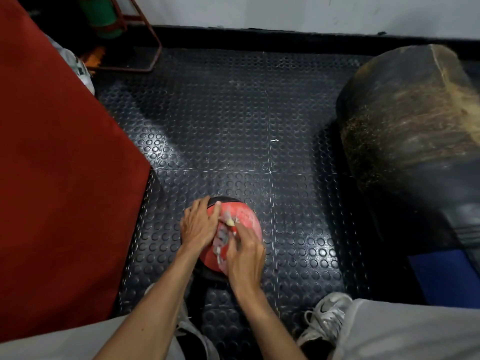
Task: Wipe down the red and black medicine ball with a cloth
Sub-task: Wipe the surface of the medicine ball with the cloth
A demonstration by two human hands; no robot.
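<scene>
Red ball (246, 216) low in the frame could roll on the studded floor (233, 113) if the spread left hand (198, 224) slips. Right hand (245, 255) bunches the cloth (223, 235); loose folds may smear.

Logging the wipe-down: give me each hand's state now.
Left hand: open, resting on the medicine ball.
Right hand: holding the cloth against the ball.

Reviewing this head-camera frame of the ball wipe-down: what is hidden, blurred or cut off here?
- Cloth: motion-blurred and partly under the right hand; its size and fold are unclear.
- Medicine ball: its left side is behind the left hand and its near side behind the right hand; most of the black part is unseen.
- Right hand's fingertips: blurred, so the grip is uncertain.
- Punching bag: cut off by the right edge.
</scene>
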